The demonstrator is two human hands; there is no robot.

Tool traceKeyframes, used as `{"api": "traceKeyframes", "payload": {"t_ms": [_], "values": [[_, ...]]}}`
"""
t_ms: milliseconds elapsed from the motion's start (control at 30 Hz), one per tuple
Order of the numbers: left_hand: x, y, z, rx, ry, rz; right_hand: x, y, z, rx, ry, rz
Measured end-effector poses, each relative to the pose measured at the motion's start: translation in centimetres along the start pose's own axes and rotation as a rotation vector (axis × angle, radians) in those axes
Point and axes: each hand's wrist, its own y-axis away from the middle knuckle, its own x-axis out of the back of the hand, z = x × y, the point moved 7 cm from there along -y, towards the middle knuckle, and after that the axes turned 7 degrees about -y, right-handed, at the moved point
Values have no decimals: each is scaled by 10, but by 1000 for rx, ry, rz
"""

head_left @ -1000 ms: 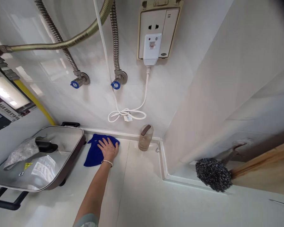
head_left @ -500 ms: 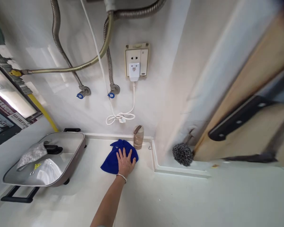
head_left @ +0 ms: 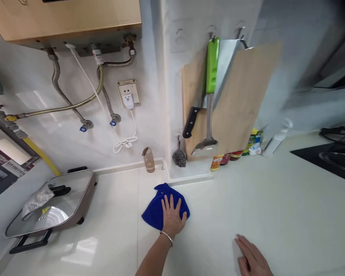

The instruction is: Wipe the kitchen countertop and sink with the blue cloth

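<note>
Blue cloth (head_left: 153,214) is pinned to the desk (head_left: 218,230) under the flat left hand (head_left: 171,216), right hand (head_left: 251,257) open and empty, and the bottle (head_left: 148,159) could be tipped by one careless swipe.

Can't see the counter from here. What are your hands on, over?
Left hand flat on blue cloth. Right hand open on white countertop, holding nothing. Glass-lidded electric pan off left, apart from the cloth.
</note>
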Motion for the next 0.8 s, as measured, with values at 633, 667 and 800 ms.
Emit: {"api": "traceKeyframes", "payload": {"t_ms": [633,667,800], "values": [[50,121,80,-723,3,-228,15,-21,-30,-25,95,-11],[56,127,71,-730,-12,-241,14,-20,-28,-33,96,-20],[76,147,29,-721,-79,-263,13,-16,-24,-49,81,-45]]}}
